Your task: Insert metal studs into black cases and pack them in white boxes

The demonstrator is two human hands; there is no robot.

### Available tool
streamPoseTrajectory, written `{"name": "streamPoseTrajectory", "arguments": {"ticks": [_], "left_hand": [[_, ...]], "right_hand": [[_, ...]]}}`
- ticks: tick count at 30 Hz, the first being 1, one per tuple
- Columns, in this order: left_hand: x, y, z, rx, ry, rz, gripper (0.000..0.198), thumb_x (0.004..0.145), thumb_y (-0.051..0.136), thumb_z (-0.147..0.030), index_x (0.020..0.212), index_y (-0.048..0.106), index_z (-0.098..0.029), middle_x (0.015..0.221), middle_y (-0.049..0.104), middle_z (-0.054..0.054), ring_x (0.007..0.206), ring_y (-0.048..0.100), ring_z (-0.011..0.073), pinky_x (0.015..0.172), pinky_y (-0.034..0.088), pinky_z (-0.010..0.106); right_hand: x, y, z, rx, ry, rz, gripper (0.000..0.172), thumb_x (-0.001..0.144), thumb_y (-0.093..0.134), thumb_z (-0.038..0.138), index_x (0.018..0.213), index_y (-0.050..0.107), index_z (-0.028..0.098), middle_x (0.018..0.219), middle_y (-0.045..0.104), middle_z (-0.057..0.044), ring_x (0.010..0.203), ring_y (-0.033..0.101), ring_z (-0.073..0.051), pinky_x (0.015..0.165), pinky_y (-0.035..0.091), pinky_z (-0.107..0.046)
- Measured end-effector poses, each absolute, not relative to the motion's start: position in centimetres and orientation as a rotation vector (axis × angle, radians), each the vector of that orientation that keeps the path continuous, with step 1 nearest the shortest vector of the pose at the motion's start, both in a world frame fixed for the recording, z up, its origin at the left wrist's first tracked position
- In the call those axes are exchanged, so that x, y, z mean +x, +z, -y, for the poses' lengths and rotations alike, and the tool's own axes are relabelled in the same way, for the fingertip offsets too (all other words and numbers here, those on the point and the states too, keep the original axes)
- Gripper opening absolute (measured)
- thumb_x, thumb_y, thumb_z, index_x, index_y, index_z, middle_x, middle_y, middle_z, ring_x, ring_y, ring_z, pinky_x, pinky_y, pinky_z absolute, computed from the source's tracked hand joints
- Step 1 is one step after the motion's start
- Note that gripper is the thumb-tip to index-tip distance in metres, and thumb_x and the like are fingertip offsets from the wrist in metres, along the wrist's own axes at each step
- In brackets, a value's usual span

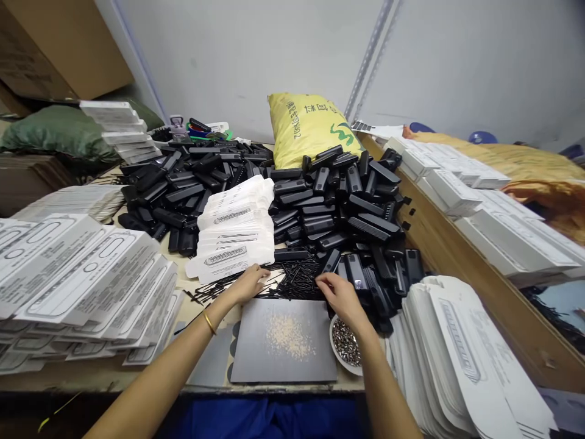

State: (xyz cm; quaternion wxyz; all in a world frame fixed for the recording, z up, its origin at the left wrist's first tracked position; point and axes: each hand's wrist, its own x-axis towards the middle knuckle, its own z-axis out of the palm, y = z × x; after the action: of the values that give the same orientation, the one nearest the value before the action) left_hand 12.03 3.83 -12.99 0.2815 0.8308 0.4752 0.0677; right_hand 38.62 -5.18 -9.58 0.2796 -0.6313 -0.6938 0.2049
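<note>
A heap of thin black sticks (297, 278) lies on the table between my two hands. At the heap's left side is my left hand (249, 284), its fingers bent and slightly apart, with nothing visible in them. My right hand (339, 294) touches the heap's right edge, its fingers curled together; what they hold, if anything, is too small to make out. Just in front sits a grey metal plate (256, 347) with small beige bits (289, 336) scattered on it. A white bowl (333, 347) of small shiny metal pieces (346, 342) is partly hidden under my right forearm.
Black plastic cases (320, 225) are piled across the back, before a yellow sack (306, 125). Flat printed cartons (237, 235) lie behind my left hand. More cartons stand stacked at left (86, 274) and right (470, 347). White boxes (516, 238) line the wooden ledge.
</note>
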Motion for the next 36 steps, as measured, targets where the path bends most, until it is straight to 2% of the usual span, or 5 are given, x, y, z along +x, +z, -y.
{"name": "streamPoseTrajectory", "arguments": {"ticks": [4,9,19,32,36], "left_hand": [[15.5,-12.2,-4.9,2.334,0.236,-1.348,0.024,0.086,0.045,-0.022,0.103,0.062,-0.018,0.101,0.060,0.011,0.096,0.056,0.0260,0.084,0.043,0.036],[20.7,-12.2,-7.4,2.470,0.274,-1.417,0.037,0.081,0.046,-0.005,0.117,0.054,-0.013,0.118,0.054,0.017,0.115,0.045,0.0297,0.097,0.032,0.044],[22.3,-12.3,-9.9,2.514,0.211,-1.210,0.041,0.072,0.056,-0.004,0.111,0.058,-0.017,0.112,0.062,0.010,0.109,0.055,0.0266,0.101,0.028,0.046],[19.6,-7.7,-7.1,2.033,0.800,-1.146,0.037,0.069,0.072,-0.033,0.102,0.064,-0.020,0.101,0.067,0.005,0.093,0.060,0.0213,0.084,0.046,0.032],[19.0,-7.6,-3.5,1.159,1.185,-1.109,0.039,0.068,0.075,-0.039,0.098,0.062,-0.018,0.098,0.067,0.006,0.094,0.062,0.0213,0.085,0.049,0.035]], "right_hand": [[41.9,-10.8,11.8,-1.959,0.647,1.737,0.020,0.086,0.046,0.026,0.074,0.061,0.023,0.067,0.066,0.000,0.064,0.061,-0.019,0.059,0.042,-0.027],[41.7,-13.9,14.4,-2.087,0.477,1.784,0.012,0.077,0.049,0.016,0.075,0.058,0.023,0.076,0.063,-0.002,0.071,0.061,-0.020,0.053,0.036,-0.026],[41.8,-14.1,14.5,-1.888,0.559,1.406,0.015,0.082,0.049,0.028,0.076,0.061,0.021,0.079,0.064,-0.004,0.071,0.060,-0.021,0.069,0.047,-0.034],[35.3,-10.9,11.2,-1.042,1.255,0.471,0.021,0.071,0.074,0.031,0.081,0.060,0.020,0.079,0.067,-0.001,0.062,0.058,-0.012,0.063,0.050,-0.028],[32.8,-10.8,10.2,-1.074,1.164,0.533,0.020,0.075,0.070,0.034,0.081,0.058,0.019,0.080,0.068,-0.002,0.062,0.057,-0.012,0.064,0.050,-0.030]]}}
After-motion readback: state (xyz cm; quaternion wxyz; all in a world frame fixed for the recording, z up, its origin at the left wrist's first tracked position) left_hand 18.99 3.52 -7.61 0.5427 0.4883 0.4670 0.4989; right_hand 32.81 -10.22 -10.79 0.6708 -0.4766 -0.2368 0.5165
